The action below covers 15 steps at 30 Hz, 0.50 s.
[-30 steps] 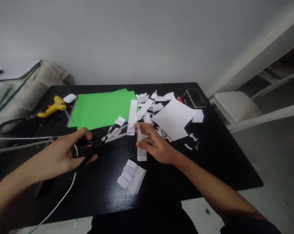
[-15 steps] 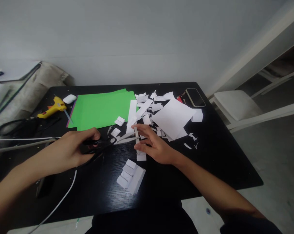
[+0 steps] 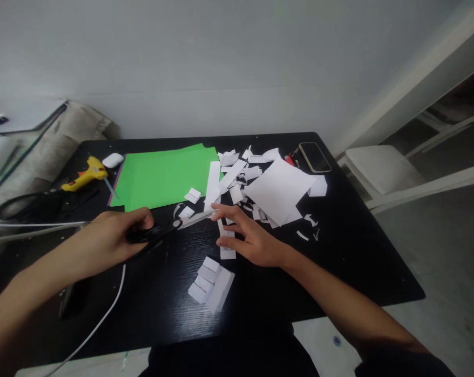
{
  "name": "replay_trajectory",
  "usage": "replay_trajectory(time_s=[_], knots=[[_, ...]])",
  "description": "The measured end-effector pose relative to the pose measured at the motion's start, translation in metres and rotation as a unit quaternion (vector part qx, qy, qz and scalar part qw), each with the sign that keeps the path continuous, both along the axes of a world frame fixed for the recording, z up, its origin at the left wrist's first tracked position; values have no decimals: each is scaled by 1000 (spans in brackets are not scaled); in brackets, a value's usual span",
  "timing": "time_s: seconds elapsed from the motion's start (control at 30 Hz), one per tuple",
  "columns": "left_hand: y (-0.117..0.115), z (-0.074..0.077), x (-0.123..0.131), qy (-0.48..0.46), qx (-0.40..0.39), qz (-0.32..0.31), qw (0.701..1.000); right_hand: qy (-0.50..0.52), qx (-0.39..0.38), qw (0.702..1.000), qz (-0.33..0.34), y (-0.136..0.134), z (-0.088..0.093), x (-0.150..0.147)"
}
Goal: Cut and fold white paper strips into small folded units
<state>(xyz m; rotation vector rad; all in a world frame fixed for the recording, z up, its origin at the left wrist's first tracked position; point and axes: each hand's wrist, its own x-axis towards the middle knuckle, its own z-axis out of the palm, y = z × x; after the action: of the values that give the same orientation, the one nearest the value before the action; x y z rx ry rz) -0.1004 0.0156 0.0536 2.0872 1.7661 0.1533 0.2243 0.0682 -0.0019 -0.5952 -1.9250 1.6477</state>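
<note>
My left hand (image 3: pixel 123 233) is wrapped round the black handles of a pair of scissors (image 3: pixel 177 224). Their blades point right, closed together, with the tips beside my right fingertips. With curved fingers, my right hand (image 3: pixel 248 235) holds a narrow white paper strip (image 3: pixel 221 228) near its thumb and fingertips; the fingers partly hide it. Under that hand lies a folded white paper piece (image 3: pixel 228 253). Nearer to me is a stack of small folded papers (image 3: pixel 211 285). Two little folded papers (image 3: pixel 193 195) lie beyond the scissors.
Green sheets (image 3: pixel 166 175) lie at the back left, beside a yellow glue gun (image 3: pixel 90 175) and a white case (image 3: pixel 113 160). White scraps (image 3: pixel 252 173) and a larger white sheet (image 3: pixel 280 191) cover the back middle. A phone (image 3: pixel 314 157) rests back right. A white cable (image 3: pixel 109 311) crosses the left side.
The scissor blades have closed, and the scissors and my left hand have shifted slightly left. Less of the narrow strip shows at my right fingertips. My right hand stays almost in place.
</note>
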Motion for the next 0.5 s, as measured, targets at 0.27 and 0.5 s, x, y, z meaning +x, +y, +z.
replay_trajectory(time_s=[0.27,0.5], knots=[[-15,-21,-12,38,-19,95,995,23,-55,998,-30,5,-5,0],[-30,-38,-13,28,-26,107,994,20,-55,994,-91,5,-9,-3]])
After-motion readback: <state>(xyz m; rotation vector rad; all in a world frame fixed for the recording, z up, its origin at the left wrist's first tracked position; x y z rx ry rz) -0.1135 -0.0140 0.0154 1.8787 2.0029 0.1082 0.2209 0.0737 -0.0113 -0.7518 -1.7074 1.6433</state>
